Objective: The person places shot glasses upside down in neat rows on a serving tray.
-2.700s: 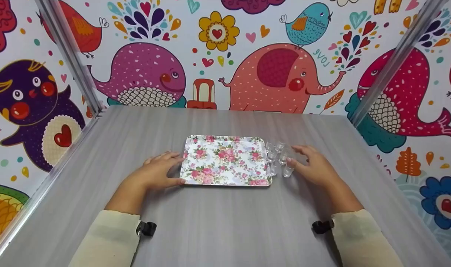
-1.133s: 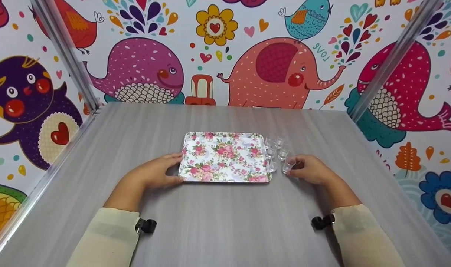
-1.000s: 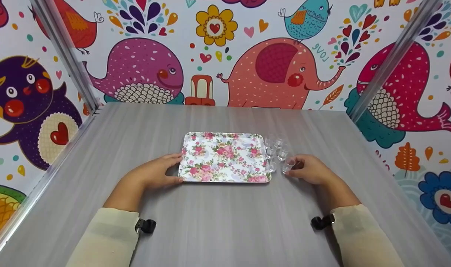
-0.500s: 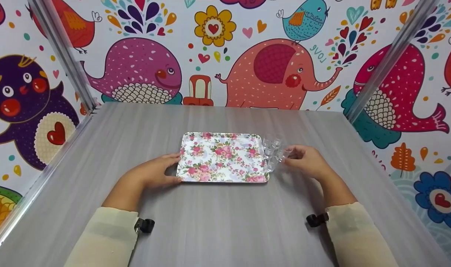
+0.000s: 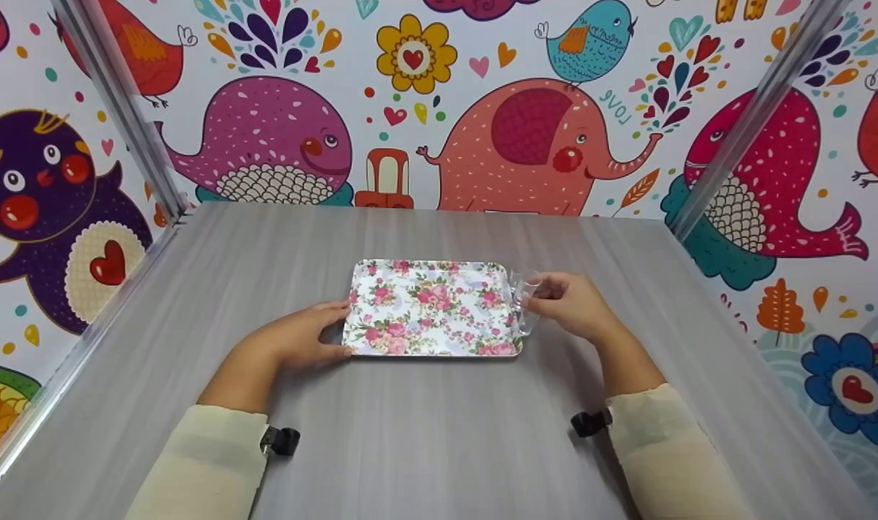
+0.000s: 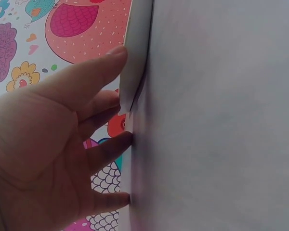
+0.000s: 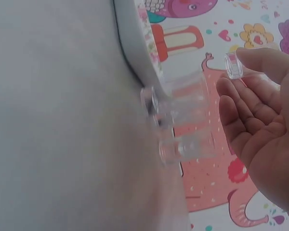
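Observation:
A rectangular tray [image 5: 433, 307] with pink roses on white lies on the grey table. My left hand [image 5: 294, 339] rests at its left end, thumb at the near corner and index finger farther along the edge. In the left wrist view the fingers of this hand [image 6: 53, 139] are spread, with the thumb against the tray's side [image 6: 137, 57]. My right hand [image 5: 572, 303] pinches a small clear shot glass [image 7: 233, 66] between thumb and fingers, raised off the table. Several similar shot glasses [image 7: 187, 147] stand close together by the tray's right end, partly hidden in the head view.
Around the table [image 5: 439, 433] stand printed walls [image 5: 439, 115] with cartoon animals, joined by metal posts [image 5: 121, 108] at the back corners. A small black camera sits at each sleeve cuff [image 5: 280, 440].
The right hand has taken hold of the nearest shot glass, lifted it, and carried it left over the other glasses toward the tray. The left hand stays at the tray's left end.

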`<action>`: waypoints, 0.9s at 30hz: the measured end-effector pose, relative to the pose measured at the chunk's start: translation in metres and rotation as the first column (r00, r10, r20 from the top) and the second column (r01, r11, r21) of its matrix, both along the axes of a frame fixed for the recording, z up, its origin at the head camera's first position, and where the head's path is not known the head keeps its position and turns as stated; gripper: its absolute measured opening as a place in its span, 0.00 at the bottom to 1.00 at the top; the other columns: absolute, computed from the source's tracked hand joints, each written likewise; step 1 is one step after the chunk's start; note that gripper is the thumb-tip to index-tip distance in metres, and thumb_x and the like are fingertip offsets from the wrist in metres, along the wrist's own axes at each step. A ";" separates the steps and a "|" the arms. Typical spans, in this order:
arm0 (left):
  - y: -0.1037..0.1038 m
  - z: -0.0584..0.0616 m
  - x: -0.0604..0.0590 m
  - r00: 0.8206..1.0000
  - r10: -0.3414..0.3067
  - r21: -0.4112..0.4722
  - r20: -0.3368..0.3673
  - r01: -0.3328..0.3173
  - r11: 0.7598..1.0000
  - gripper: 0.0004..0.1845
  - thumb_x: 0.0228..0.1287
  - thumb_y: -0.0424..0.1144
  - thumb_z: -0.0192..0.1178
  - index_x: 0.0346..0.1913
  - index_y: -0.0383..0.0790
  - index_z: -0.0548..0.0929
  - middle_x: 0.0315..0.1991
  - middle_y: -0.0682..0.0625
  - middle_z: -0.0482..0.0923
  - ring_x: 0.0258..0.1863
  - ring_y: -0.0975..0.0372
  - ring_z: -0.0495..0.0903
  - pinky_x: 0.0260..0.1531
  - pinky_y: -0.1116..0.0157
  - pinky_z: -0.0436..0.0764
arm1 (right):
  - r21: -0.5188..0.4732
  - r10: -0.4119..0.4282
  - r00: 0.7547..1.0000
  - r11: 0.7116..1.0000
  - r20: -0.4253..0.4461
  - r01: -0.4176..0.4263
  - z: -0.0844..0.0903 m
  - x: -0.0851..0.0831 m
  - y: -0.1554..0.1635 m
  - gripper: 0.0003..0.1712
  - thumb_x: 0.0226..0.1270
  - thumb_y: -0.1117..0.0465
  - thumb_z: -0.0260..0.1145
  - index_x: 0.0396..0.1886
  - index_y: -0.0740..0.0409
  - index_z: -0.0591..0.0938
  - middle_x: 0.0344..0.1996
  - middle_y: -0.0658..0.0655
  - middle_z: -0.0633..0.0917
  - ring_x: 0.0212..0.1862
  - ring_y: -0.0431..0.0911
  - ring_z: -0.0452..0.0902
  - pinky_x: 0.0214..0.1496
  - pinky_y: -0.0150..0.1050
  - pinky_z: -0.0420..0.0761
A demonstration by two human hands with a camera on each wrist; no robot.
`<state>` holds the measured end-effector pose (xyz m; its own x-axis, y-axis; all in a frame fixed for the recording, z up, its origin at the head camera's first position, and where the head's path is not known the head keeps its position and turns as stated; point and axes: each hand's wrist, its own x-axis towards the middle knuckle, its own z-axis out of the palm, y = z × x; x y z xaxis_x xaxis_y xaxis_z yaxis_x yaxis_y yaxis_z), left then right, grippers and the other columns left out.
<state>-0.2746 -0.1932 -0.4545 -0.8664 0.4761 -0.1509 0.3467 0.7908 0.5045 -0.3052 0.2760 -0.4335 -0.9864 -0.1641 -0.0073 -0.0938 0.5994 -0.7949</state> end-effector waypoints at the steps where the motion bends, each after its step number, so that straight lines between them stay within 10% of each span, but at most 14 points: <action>1: 0.000 -0.001 -0.001 1.000 0.003 -0.003 0.003 -0.003 1.000 0.44 0.72 0.51 0.70 0.83 0.34 0.64 0.86 0.40 0.59 0.85 0.41 0.58 0.84 0.40 0.60 | -0.004 0.007 1.000 1.000 -0.004 -0.007 0.000 -0.001 -0.004 0.23 0.67 0.50 0.78 0.59 0.52 0.88 0.44 0.56 0.92 0.46 0.49 0.86 0.47 0.37 0.88; 10: 0.000 -0.004 -0.001 1.000 0.013 -0.010 0.006 -0.013 1.000 0.44 0.72 0.52 0.70 0.83 0.35 0.65 0.86 0.42 0.59 0.85 0.41 0.58 0.84 0.40 0.60 | -0.063 0.088 0.996 0.994 -0.005 -0.088 0.004 -0.010 -0.058 0.19 0.68 0.51 0.78 0.57 0.46 0.89 0.44 0.54 0.92 0.47 0.49 0.88 0.54 0.49 0.91; 27: 0.001 -0.003 -0.001 1.000 0.007 0.000 -0.003 -0.007 1.000 0.44 0.71 0.51 0.71 0.82 0.35 0.66 0.86 0.41 0.59 0.85 0.41 0.58 0.84 0.40 0.59 | -0.231 0.223 0.974 0.946 -0.042 -0.226 0.001 -0.025 -0.166 0.16 0.68 0.54 0.78 0.52 0.52 0.88 0.45 0.54 0.92 0.49 0.46 0.89 0.54 0.41 0.90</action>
<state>-0.2761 -0.1927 -0.4570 -0.8701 0.4701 -0.1479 0.3430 0.7931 0.5033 -0.3303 0.1095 -0.4327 -0.9235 -0.3766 0.0723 -0.2179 0.3603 -0.9070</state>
